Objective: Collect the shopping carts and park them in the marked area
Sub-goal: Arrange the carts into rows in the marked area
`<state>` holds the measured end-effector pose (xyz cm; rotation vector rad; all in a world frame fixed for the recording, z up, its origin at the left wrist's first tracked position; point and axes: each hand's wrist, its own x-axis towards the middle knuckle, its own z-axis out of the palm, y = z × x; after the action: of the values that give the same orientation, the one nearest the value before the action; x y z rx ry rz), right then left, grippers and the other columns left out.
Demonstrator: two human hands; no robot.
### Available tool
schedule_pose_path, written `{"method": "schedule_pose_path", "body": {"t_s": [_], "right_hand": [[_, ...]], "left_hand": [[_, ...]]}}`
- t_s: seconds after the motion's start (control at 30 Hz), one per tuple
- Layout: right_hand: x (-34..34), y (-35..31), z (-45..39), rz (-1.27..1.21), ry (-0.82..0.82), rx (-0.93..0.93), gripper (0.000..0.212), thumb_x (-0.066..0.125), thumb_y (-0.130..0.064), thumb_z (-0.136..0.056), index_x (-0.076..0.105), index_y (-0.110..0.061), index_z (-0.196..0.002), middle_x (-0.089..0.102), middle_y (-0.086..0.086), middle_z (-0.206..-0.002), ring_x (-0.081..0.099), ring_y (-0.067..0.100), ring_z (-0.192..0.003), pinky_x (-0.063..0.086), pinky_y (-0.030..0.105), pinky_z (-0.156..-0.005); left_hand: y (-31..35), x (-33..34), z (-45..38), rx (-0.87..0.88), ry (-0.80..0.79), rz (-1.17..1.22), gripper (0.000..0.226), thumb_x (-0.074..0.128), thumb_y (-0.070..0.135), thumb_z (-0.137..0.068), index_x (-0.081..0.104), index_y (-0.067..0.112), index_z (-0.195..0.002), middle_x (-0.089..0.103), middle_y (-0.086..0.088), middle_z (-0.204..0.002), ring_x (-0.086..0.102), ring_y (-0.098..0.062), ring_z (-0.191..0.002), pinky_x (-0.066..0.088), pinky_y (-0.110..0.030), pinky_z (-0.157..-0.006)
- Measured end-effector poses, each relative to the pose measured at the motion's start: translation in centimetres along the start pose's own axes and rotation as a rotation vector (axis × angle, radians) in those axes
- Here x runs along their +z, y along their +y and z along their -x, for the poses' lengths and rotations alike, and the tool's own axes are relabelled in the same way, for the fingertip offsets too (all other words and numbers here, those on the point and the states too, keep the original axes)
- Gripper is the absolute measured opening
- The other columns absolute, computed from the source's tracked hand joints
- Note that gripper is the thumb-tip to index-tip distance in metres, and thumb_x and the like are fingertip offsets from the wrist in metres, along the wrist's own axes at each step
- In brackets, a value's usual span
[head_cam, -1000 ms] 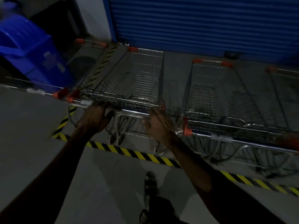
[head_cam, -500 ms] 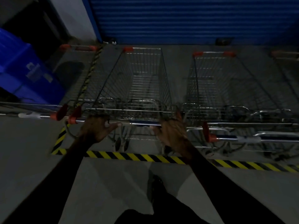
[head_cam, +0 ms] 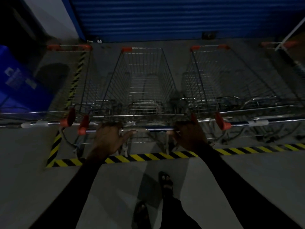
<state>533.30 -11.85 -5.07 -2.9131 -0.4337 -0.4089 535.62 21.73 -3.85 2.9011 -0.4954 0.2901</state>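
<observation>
While both hands (head_cam: 109,139) grip cart handle (head_cam: 148,128) | cart (head_cam: 142,83) inside striped line (head_cam: 148,157)

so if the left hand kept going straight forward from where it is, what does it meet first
The left hand already rests on the cart handle. Past that bar, it would likely meet the wire rear panel of the middle cart, though depth is hard to judge in this dim view.

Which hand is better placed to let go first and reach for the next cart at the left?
Left. The left hand sits nearest the left cart's handle; the right hand can steady the middle cart's handle.
</observation>
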Motion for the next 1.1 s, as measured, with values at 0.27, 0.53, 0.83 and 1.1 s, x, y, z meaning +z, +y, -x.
{"method": "schedule_pose_path", "body": {"t_s": [0.27,0.53,0.83,1.1], "right_hand": [[0.3,0.5,-0.9,-0.011,-0.102,0.038,0.057,0.038,-0.062,-0.096,0.067,-0.016,-0.080,0.069,0.001,-0.071,0.072,0.028,-0.076,0.016,0.058,-0.127],[-0.1,0.7,-2.0,0.002,-0.125,0.056,0.061,0.036,-0.067,-0.098,0.066,-0.018,-0.080,0.068,-0.001,-0.069,0.071,0.024,-0.077,0.008,0.056,-0.129],[-1.1,0.8,-1.7,-0.028,-0.107,0.013,0.068,0.027,-0.071,-0.102,0.067,-0.021,-0.079,0.065,-0.006,-0.066,0.070,0.017,-0.072,0.009,0.061,-0.128],[-0.7,0.5,-2.2,-0.038,-0.007,0.022,0.053,0.040,-0.064,-0.103,0.071,-0.026,-0.084,0.069,-0.005,-0.075,0.070,0.022,-0.085,0.028,0.055,-0.120]], "left_hand": [[-0.6,0.4,-0.7,0.021,0.003,-0.003,0.070,0.042,0.082,-0.093,0.064,0.017,-0.077,0.068,-0.006,-0.069,0.072,-0.031,-0.074,0.052,-0.044,-0.080],[-1.0,1.0,-1.7,-0.039,-0.042,-0.024,0.083,0.036,0.088,-0.092,0.078,0.016,-0.096,0.076,-0.006,-0.079,0.075,-0.029,-0.086,0.055,-0.046,-0.089],[0.0,0.2,-1.5,-0.065,-0.113,-0.032,0.081,0.028,0.092,-0.090,0.073,0.024,-0.089,0.073,0.001,-0.074,0.073,-0.026,-0.082,0.047,-0.041,-0.085],[0.2,-1.6,-0.4,-0.145,-0.151,0.119,0.080,0.037,0.087,-0.092,0.074,0.022,-0.119,0.076,-0.004,-0.112,0.067,-0.028,-0.111,0.048,-0.044,-0.098]]}}
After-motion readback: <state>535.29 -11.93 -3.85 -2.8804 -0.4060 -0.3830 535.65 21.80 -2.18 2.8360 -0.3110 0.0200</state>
